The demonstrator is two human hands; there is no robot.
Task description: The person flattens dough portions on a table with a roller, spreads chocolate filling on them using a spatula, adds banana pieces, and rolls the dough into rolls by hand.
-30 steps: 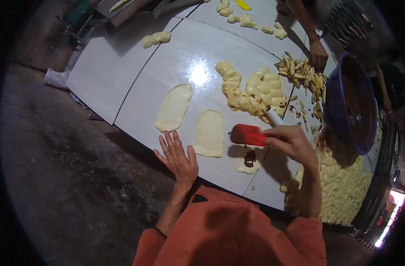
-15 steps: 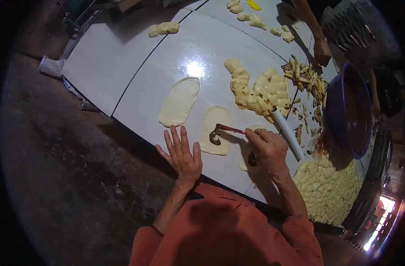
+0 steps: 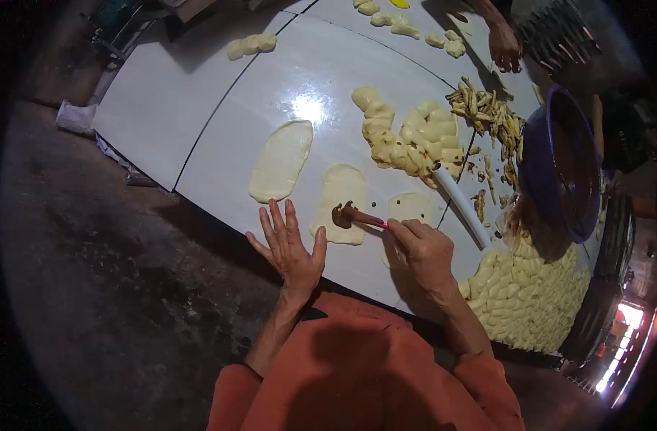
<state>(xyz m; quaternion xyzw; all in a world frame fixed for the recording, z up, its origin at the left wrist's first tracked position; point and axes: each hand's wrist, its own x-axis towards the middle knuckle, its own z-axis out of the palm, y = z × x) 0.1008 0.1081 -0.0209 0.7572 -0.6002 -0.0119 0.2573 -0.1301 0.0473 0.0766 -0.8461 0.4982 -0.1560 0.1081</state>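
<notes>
right hand [image 3: 423, 251] gripping spatula [image 3: 366, 218], tip in brown paste [image 3: 338, 217] on middle dough strip [image 3: 343, 185]. left hand [image 3: 293, 260] empty, fingers spread, just beside left dough strip [image 3: 282, 161]. step looks like spreading paste; next move probably calls for light, level strokes.

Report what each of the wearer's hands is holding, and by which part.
Right hand: a red-handled spatula, gripped by its handle. Left hand: nothing; it is spread open, palm down.
</notes>
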